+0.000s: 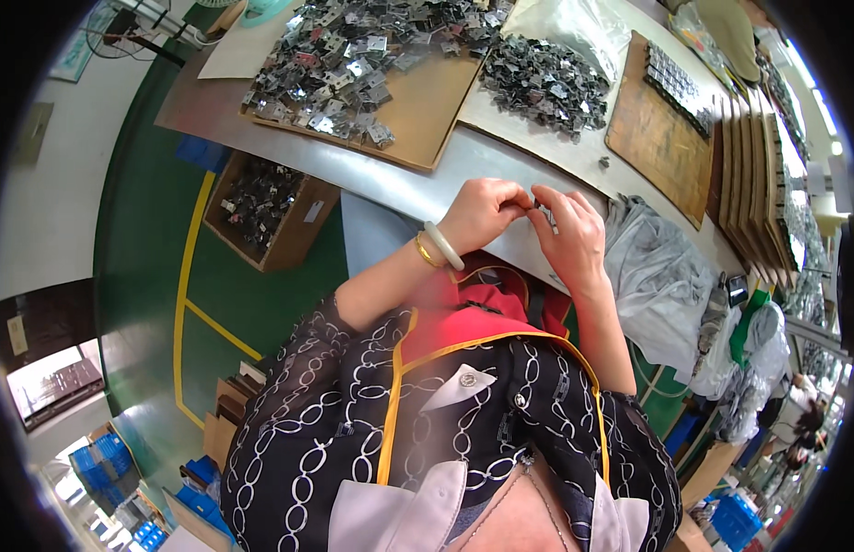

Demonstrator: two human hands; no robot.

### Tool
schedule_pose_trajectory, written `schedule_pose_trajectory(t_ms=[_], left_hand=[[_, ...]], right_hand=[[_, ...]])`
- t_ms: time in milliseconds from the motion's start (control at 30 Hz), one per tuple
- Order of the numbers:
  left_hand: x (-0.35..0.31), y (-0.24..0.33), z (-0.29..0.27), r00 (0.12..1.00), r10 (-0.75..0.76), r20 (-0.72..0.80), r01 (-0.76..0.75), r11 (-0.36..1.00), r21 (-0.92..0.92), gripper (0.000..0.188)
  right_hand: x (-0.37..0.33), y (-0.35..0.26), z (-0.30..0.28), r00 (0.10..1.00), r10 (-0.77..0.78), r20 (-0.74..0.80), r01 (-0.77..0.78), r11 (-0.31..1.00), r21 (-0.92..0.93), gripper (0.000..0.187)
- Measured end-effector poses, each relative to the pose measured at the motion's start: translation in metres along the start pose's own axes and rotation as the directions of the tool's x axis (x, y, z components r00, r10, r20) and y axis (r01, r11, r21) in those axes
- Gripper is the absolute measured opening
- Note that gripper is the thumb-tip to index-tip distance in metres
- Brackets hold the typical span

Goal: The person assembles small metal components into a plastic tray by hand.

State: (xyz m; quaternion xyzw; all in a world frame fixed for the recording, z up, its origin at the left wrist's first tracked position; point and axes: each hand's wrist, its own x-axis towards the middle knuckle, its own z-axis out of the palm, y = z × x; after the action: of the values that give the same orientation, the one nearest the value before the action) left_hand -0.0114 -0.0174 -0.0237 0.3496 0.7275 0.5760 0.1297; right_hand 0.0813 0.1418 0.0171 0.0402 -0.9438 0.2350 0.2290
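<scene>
Over the near edge of the metal tabletop (399, 179), my left hand (482, 213) and my right hand (576, 230) meet with fingertips pinched together. Between them is a small dark metal piece (538, 204), mostly covered by the fingers, so its exact shape cannot be told. Beyond my left hand, a brown board (436, 101) bears a wide heap of shiny flat metal parts (353, 78). A heap of smaller dark metal parts (548, 87) lies on a pale board beyond my right hand. One small loose part (604, 162) sits apart from that heap.
At the right, a brown board (652, 152) carries rows of metal pieces (677, 85), beside a stack of boards (749, 184). Clear plastic bags (661, 276) hang over the table's right edge. A cardboard box (303, 225) of metal parts stands below the table at left.
</scene>
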Motion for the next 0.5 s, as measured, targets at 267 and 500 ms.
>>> schedule_pose_trajectory(t_ms=[267, 500], left_hand=[[0.042, -0.018, -0.083, 0.914, 0.403, -0.045, -0.276, 0.698, 0.661, 0.012], [0.088, -0.089, -0.171, 0.986, 0.122, -0.110, 0.104, 0.059, 0.993, 0.016]], right_hand=[[-0.014, 0.014, 0.002, 0.976, 0.211, -0.046, -0.199, 0.961, 0.195, 0.032], [-0.018, 0.009, 0.005, 0.969, 0.241, -0.064, -0.222, 0.950, 0.218, 0.031]])
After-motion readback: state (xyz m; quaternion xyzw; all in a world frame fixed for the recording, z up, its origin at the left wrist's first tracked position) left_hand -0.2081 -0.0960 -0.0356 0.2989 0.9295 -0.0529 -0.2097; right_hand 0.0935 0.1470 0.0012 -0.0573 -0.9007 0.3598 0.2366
